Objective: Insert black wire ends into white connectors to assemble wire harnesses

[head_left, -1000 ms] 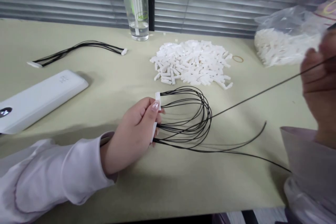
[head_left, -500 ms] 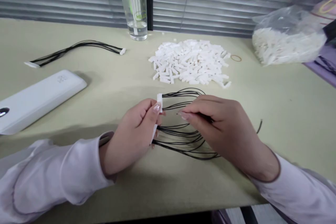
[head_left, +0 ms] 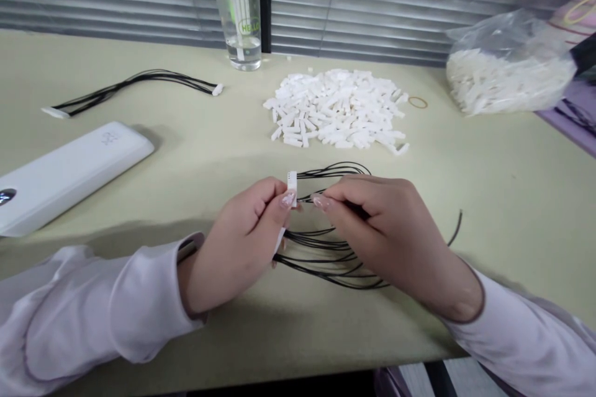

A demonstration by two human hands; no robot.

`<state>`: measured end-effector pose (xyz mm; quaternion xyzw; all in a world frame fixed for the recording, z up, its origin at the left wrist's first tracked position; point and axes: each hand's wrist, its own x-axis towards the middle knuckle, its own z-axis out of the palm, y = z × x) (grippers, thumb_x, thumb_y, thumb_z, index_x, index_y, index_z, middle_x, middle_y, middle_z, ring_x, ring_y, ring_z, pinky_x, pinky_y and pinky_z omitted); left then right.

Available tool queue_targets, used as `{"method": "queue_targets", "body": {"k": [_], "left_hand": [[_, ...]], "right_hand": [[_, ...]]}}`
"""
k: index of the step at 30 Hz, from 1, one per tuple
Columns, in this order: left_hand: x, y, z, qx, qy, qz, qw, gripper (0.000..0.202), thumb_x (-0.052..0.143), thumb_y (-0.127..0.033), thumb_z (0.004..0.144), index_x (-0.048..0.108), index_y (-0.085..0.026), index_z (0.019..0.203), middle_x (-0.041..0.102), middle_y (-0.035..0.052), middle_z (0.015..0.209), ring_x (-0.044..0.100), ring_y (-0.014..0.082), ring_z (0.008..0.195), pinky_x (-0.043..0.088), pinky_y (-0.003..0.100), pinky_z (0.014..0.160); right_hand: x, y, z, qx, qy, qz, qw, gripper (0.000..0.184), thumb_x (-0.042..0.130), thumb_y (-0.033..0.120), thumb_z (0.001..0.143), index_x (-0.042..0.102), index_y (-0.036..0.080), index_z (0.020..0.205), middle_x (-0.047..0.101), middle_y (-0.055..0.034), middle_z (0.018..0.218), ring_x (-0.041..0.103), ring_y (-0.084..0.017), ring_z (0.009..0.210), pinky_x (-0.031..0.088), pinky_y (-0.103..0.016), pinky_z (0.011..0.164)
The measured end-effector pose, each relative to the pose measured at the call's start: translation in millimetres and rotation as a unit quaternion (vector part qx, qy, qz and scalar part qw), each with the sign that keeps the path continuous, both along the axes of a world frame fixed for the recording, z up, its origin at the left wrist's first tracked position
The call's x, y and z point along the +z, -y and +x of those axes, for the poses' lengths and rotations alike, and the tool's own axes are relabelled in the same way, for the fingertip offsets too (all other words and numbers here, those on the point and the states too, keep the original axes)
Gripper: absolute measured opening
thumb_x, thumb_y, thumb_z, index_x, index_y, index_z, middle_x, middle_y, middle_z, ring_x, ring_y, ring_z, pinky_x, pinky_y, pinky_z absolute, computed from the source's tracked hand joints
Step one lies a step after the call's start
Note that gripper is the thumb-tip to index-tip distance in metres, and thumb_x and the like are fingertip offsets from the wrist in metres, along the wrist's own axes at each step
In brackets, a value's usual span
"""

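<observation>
1. Black wires (head_left: pixel 316 243): strung between two small white plugs, looping to the right above the table (head_left: pixel 488 161) and partly hidden by the right hand (head_left: pixel 386 217). Probably very light, bendy and a little springy, so likely to fan out rather than hold a shape.
2. Upper plug (head_left: pixel 292 181): standing roughly upright, pinched near its lower end by thumb and finger of the left hand (head_left: pixel 235 242). Looks like hard plastic, light and perhaps smooth; best taken by the flat sides, clear of the wire entries.
3. Lower plug (head_left: pixel 279 240): tucked tilted against the curled fingers of the same left hand, mostly covered.
4. Single wire (head_left: pixel 304 201): caught close to its tip in a narrow thumb-and-forefinger pinch of the right hand, right beside the upper plug. Cannot tell whether inside a hole. Tip likely easy to bend; safest hold just behind it.
5. Loose wire end (head_left: pixel 459 224): poking out beyond the right wrist, free of both hands.
6. Farther out: pile of white plugs (head_left: pixel 338 108), clear bag (head_left: pixel 512 84) of similar pieces, second set of wires (head_left: pixel 151 75).
7. Writing: green "HELLO" on the bottle (head_left: pixel 239 3); pale marking on the power bank (head_left: pixel 69 173) too faint to read. No lettering legible on either plug in hand.
</observation>
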<state>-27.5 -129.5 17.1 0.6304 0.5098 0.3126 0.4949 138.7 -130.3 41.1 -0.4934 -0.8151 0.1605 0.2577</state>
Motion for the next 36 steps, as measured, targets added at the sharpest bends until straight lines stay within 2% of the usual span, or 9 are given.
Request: {"method": "queue_targets", "body": {"k": [5,12,19,29,36], "left_hand": [[0.2,0.7,-0.3,0.001,0.004,-0.008,1.000,0.028,0.034,-0.039,0.086,0.038,-0.019,0.067,0.036,-0.0055,0.053,0.039,0.0060,0.043,0.036,0.015,0.038],[-1.5,-0.1,-0.3,-0.030,-0.009,0.000,1.000,0.026,0.032,-0.036,0.087,0.039,-0.019,0.069,0.038,-0.0055,0.053,0.037,0.0067,0.044,0.036,0.016,0.041],[-1.8,0.6,-1.2,-0.026,-0.027,0.017,0.999,0.025,0.034,-0.036,0.087,0.039,-0.020,0.068,0.039,-0.0055,0.053,0.038,0.0071,0.045,0.036,0.017,0.042],[-2.0,1.4,0.0,0.000,0.003,-0.018,1.000,0.027,0.034,-0.040,0.086,0.040,-0.020,0.068,0.038,-0.0047,0.055,0.038,0.0072,0.043,0.037,0.017,0.039],[-1.7,1.3,-1.0,-0.021,-0.016,-0.007,1.000,0.025,0.033,-0.038,0.087,0.041,-0.020,0.070,0.041,-0.0049,0.056,0.039,0.0069,0.045,0.038,0.017,0.041]], "right_hand": [[-0.7,-0.7,0.1,0.022,0.003,-0.001,1.000,0.027,0.045,0.021,0.084,0.044,0.014,0.058,0.040,0.0035,0.053,0.034,-0.005,0.053,0.026,-0.020,0.053],[-2.7,0.6,-3.7,0.023,-0.011,0.007,1.000,0.028,0.045,0.016,0.082,0.033,0.013,0.056,0.033,0.0044,0.051,0.030,-0.004,0.051,0.023,-0.020,0.051],[-2.8,-0.2,-3.0,0.012,0.018,0.013,1.000,0.029,0.044,0.018,0.083,0.031,0.014,0.057,0.032,0.0037,0.052,0.028,-0.006,0.051,0.021,-0.022,0.051],[0.0,-1.1,0.5,0.027,0.012,0.004,1.000,0.028,0.043,0.014,0.081,0.029,0.014,0.057,0.032,0.0037,0.051,0.028,-0.006,0.051,0.023,-0.022,0.052],[-0.6,-0.3,-0.3,0.039,0.027,0.000,0.999,0.027,0.044,0.014,0.080,0.030,0.014,0.057,0.033,0.0034,0.052,0.027,-0.006,0.052,0.022,-0.023,0.052]]}}
